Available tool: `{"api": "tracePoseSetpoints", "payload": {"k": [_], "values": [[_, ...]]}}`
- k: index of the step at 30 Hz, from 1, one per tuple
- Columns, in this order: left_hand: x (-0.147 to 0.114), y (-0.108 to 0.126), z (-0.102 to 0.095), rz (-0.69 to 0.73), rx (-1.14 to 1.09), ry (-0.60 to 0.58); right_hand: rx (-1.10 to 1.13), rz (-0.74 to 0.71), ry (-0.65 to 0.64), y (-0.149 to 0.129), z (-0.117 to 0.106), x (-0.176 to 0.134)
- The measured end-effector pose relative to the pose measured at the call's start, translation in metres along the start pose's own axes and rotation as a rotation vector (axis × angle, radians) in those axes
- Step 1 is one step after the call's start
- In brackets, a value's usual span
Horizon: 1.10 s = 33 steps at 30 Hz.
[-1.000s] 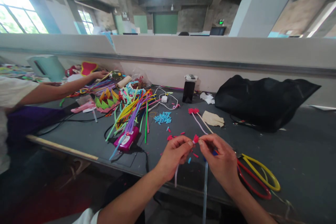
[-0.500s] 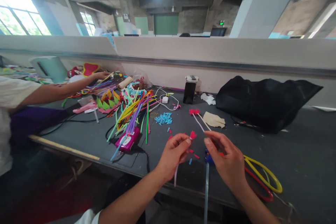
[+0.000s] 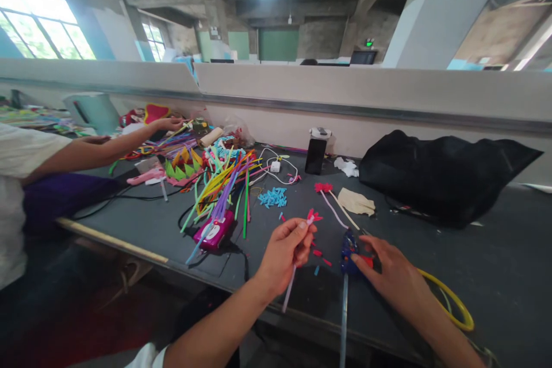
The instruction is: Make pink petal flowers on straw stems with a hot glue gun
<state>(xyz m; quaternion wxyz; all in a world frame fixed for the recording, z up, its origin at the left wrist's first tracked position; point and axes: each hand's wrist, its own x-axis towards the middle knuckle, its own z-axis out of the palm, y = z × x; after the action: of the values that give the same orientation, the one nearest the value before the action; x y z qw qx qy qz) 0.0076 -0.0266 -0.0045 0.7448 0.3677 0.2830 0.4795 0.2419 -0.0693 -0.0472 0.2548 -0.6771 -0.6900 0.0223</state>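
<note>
The middle of the slim lilac fuzzy stem (image 3: 290,290) is hidden inside the left hand (image 3: 288,253); the right hand (image 3: 390,267) covers part of the blue plastic tool with a red part (image 3: 348,247), and whether the thumb touches it cannot be told; below that hand, the clear straight rod (image 3: 344,319) runs off the bottom edge; behind its forearm, the yellow looped handle (image 3: 459,310) is partly hidden; left of the left hand, print on the magenta box's white oval label (image 3: 211,232) is too small to read; farther left, a co-worker's white sleeve (image 3: 30,152) is cut by the left edge.
</note>
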Motion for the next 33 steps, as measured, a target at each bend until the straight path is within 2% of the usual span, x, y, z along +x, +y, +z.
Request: {"api": "tracePoseSetpoints", "payload": {"k": [3, 11, 15, 18, 24, 27, 30, 33], "values": [[0.0, 0.0, 0.0, -0.002, -0.035, 0.002, 0.014, 0.005, -0.114, 0.002, 0.003, -0.005], [-0.001, 0.0, -0.002, 0.002, -0.042, -0.011, 0.013, -0.004, -0.262, 0.005, -0.004, -0.005], [-0.002, 0.003, -0.002, 0.017, -0.047, -0.009, -0.068, -0.054, -0.249, 0.015, -0.001, -0.009], [-0.002, 0.005, -0.003, 0.017, -0.058, -0.023, -0.167, -0.027, -0.236, 0.019, 0.004, -0.013], [-0.002, 0.005, -0.003, 0.008, -0.077, -0.035, -0.232, -0.004, -0.339, 0.007, 0.002, -0.009], [-0.002, 0.005, -0.004, -0.011, -0.103, -0.043, -0.159, 0.072, -0.375, -0.002, -0.003, -0.005], [-0.001, 0.004, -0.005, -0.029, -0.139, -0.064, 0.006, 0.189, -0.337, -0.005, -0.012, 0.0], [-0.001, 0.005, -0.007, -0.028, -0.162, -0.071, 0.191, 0.276, -0.287, -0.004, -0.031, 0.006]]}}
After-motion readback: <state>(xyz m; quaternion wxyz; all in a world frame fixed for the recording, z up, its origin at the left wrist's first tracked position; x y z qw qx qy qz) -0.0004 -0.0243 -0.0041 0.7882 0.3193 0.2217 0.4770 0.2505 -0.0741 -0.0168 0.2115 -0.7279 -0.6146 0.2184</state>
